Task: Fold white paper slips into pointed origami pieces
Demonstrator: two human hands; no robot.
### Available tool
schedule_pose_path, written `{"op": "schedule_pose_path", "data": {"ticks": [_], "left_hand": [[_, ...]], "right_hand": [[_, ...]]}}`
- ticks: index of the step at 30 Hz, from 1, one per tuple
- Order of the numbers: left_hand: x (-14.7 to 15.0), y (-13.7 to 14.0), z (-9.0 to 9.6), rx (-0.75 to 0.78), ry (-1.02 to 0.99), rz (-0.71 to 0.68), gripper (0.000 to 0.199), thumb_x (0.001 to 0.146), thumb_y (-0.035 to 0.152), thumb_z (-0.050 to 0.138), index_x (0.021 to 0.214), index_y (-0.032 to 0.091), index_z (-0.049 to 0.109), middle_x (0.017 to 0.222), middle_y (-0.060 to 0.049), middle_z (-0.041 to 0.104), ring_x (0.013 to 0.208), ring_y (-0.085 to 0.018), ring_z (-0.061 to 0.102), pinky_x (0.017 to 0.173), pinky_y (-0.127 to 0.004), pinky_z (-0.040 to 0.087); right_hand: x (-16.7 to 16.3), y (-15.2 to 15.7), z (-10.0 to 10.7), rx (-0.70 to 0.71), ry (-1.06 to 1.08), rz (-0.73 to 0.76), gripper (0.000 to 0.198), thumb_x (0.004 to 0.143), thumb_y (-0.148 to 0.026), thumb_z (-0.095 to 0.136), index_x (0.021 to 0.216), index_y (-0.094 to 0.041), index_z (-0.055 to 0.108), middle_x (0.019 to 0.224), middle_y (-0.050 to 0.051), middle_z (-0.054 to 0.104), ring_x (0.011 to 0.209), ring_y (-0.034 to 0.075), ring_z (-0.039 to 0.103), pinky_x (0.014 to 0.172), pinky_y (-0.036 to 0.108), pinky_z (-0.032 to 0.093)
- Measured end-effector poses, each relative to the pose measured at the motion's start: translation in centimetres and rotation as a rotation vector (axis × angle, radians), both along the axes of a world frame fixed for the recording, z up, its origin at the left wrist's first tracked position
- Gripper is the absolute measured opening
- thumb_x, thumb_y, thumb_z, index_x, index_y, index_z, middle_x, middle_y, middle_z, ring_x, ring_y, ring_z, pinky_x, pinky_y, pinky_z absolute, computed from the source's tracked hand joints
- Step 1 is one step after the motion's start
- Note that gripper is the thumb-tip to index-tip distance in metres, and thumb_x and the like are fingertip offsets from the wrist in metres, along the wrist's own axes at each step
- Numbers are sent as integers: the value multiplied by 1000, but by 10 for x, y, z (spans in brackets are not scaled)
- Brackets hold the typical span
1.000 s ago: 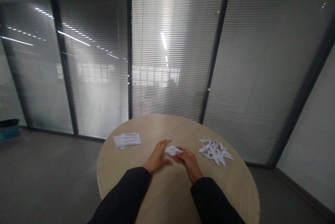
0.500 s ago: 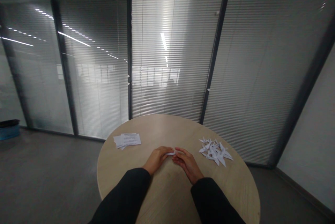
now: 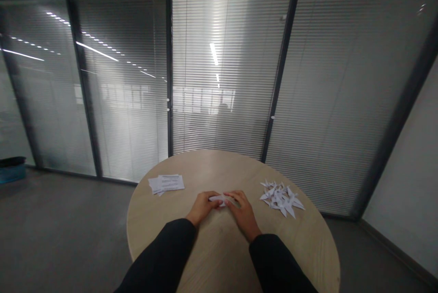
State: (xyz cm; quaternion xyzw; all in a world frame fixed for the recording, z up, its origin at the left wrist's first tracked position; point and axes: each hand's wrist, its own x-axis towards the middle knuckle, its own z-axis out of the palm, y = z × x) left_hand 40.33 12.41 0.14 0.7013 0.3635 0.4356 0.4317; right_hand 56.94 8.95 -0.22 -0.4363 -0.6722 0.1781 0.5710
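Between my two hands, over the middle of the round table, is a small folded piece of white paper (image 3: 221, 200). My left hand (image 3: 202, 206) pinches its left side between thumb and fingers. My right hand (image 3: 242, 211) grips the right side, its thumb and fingertips on the paper. Parts of the paper are covered by my fingers, so its full shape is hidden. To the right of my right hand lies a pile of white folded paper cranes (image 3: 281, 198) with pointed tips.
A few loose printed paper sheets (image 3: 171, 182) overlap on the left of the round wooden table (image 3: 219, 160). Behind the table stands a glass partition with blinds (image 3: 226, 69). A blue bin (image 3: 13, 172) sits on the floor at far left.
My right hand has turned and its fingers have shifted onto the paper. More of the white paper shows between my hands now. The pile and the sheets have stayed put.
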Motion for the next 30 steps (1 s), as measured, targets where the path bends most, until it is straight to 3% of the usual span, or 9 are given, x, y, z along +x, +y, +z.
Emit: {"op": "schedule_pose_path", "data": {"ticks": [12,23,30], "left_hand": [[1,-2,-1,-229,-104,-106,50,53,48,78,81,7,71,69,-7,68,60,-18,64,63,-29,50],[3,-7,6,-405,-287,-178,42,55,42,77,77,7,70,72,-9,70,67,-18,66,76,-31,50],[4,-6,6,-453,-312,-193,38,56,40,76,72,6,69,67,-11,70,66,-20,67,77,-34,51]], "right_hand": [[-1,1,-1,57,-75,2,19,81,-39,59,81,-24,70,85,6,64,86,22,59,81,37,47],[0,0,-2,227,-206,-100,20,87,-36,53,82,-21,66,83,6,63,83,21,58,77,35,48],[-1,-5,4,194,-236,-38,16,87,-25,52,83,-21,67,81,5,65,78,19,61,72,30,49]]}}
